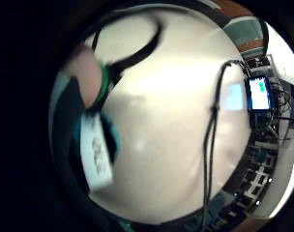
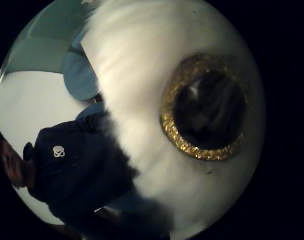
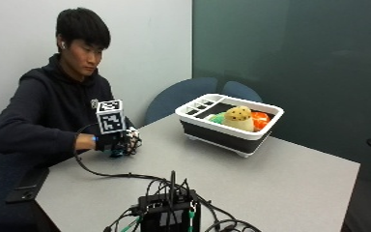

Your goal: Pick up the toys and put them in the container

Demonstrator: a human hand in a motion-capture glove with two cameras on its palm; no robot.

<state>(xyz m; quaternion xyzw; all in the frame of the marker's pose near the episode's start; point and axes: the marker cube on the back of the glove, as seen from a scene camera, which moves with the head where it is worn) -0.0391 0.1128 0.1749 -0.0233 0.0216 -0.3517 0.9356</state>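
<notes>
In the outside view, the gloved right hand (image 3: 118, 143) is resting on the desk (image 3: 288, 183), well apart from the container (image 3: 229, 122) holding three toys (image 3: 239, 118); a black box (image 3: 169, 212) is sitting nearby. The thumb-side palm view is showing a white plush toy (image 2: 142, 75) close against the palm. Whether the fingers are gripping it cannot be told.

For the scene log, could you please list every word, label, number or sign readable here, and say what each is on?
No text can be read with certainty.
Small white emblem on the person's dark hoodie: too small to read.
Dark marks on the white tag by the palm: blurred, unreadable.
Lit phone screen on the table: unreadable.
</notes>
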